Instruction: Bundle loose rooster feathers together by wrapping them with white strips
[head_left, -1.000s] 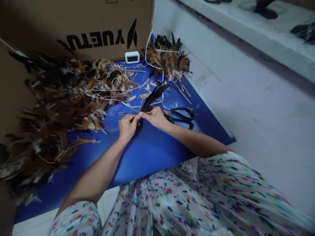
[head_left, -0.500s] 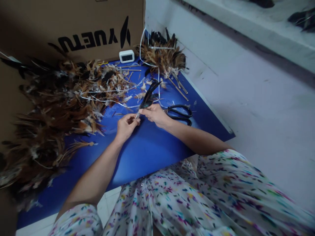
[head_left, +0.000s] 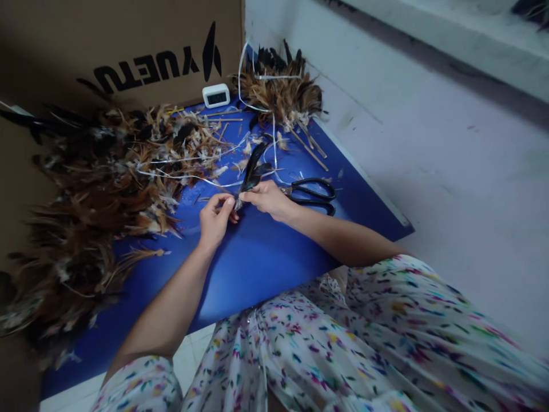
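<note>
My right hand [head_left: 269, 201] pinches a small bunch of dark, glossy feathers [head_left: 253, 169] near its pale, fluffy base. The feather tips point up and away from me. Close beside that base, my left hand [head_left: 215, 220] has its thumb and forefinger pressed together, and what lies between them is too small to make out. Black-handled scissors [head_left: 315, 191] lie on the blue tabletop, just to the right of my right hand and partly hidden by it.
A large heap of brown feathers [head_left: 98, 194] covers the table's left side. Another feather bundle [head_left: 281, 91] with sticks stands at the back, by the wall. White strapping [head_left: 274, 140] trails across the blue table [head_left: 240, 269]. A small white digital clock [head_left: 215, 95] stands before a cardboard box [head_left: 141, 34].
My left fingers have drawn slightly left, away from the feather base. My right hand keeps its grip on the dark feathers. The view has shifted a little.
</note>
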### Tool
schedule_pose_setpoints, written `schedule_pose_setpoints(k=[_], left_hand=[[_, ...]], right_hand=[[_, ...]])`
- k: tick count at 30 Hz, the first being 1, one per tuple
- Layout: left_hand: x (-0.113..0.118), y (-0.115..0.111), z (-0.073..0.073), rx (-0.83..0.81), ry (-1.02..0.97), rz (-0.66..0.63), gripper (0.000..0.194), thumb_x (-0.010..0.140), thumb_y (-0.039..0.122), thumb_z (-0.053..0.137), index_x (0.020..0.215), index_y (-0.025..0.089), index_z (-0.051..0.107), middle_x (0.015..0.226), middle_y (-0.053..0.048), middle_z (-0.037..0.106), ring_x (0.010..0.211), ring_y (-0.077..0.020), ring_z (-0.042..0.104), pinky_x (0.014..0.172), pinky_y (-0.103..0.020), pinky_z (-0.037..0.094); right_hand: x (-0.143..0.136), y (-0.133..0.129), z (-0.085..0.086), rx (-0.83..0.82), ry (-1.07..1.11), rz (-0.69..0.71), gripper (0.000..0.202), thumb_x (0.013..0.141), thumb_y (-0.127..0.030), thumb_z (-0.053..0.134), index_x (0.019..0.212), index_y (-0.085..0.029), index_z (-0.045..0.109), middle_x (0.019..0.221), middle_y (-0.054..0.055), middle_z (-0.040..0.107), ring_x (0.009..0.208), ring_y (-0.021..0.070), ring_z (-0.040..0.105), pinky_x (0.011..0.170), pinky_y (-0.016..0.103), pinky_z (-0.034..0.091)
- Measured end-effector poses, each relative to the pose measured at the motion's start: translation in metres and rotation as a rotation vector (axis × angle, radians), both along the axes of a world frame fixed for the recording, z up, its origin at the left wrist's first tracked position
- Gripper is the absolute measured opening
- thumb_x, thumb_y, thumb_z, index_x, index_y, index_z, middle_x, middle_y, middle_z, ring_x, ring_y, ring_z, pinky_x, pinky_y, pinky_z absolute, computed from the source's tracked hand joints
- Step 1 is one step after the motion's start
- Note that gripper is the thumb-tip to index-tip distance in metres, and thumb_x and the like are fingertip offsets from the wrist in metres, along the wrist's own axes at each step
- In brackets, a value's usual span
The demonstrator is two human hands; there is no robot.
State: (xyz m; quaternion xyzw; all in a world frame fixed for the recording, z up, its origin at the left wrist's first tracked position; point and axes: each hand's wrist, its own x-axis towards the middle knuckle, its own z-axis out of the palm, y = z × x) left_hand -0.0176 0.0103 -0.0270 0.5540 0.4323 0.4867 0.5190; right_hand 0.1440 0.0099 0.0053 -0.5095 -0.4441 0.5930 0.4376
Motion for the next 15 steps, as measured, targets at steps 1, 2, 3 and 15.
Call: schedule_pose_setpoints(k=[1, 2, 3, 15], left_hand=[[0.0003, -0.0005, 0.0007, -0.003, 0.015, -0.013, 0.036, 0.076, 0.049, 0.071, 0.089, 0.017, 0.062, 0.063, 0.003, 0.061, 0.047, -0.0085, 0.058, 0.044, -0.02, 0.05], [0.0007, -0.001, 0.0012, -0.007, 0.028, -0.024, 0.037, 0.074, 0.049, 0.073, 0.088, 0.017, 0.061, 0.064, 0.003, 0.062, 0.047, -0.0087, 0.058, 0.044, -0.02, 0.05], [0.001, -0.0014, 0.0015, -0.008, 0.039, -0.029, 0.038, 0.072, 0.048, 0.075, 0.089, 0.017, 0.061, 0.066, 0.003, 0.063, 0.048, -0.0089, 0.059, 0.044, -0.02, 0.05], [-0.0003, -0.0019, -0.0021, 0.043, 0.112, -0.044, 0.025, 0.077, 0.037, 0.069, 0.09, 0.018, 0.061, 0.071, 0.0, 0.065, 0.057, -0.0107, 0.063, 0.05, -0.02, 0.051]], right_hand=[[-0.0007, 0.0001, -0.0008, 0.026, -0.021, -0.006, 0.029, 0.065, -0.036, 0.071, 0.056, -0.015, 0.054, 0.046, -0.009, 0.037, 0.044, 0.0029, 0.027, 0.043, 0.022, 0.017], [-0.0013, 0.0004, -0.0018, 0.052, -0.041, -0.012, 0.029, 0.063, -0.037, 0.071, 0.055, -0.015, 0.054, 0.048, -0.008, 0.04, 0.047, 0.0033, 0.03, 0.045, 0.022, 0.019], [-0.002, 0.0006, -0.0028, 0.072, -0.059, -0.016, 0.029, 0.062, -0.037, 0.071, 0.054, -0.014, 0.055, 0.05, -0.007, 0.043, 0.05, 0.0038, 0.032, 0.047, 0.022, 0.021], [-0.0007, 0.0002, -0.0015, 0.05, -0.159, 0.004, 0.025, 0.064, -0.033, 0.062, 0.05, -0.016, 0.05, 0.048, -0.007, 0.039, 0.05, 0.0053, 0.031, 0.05, 0.023, 0.022]])
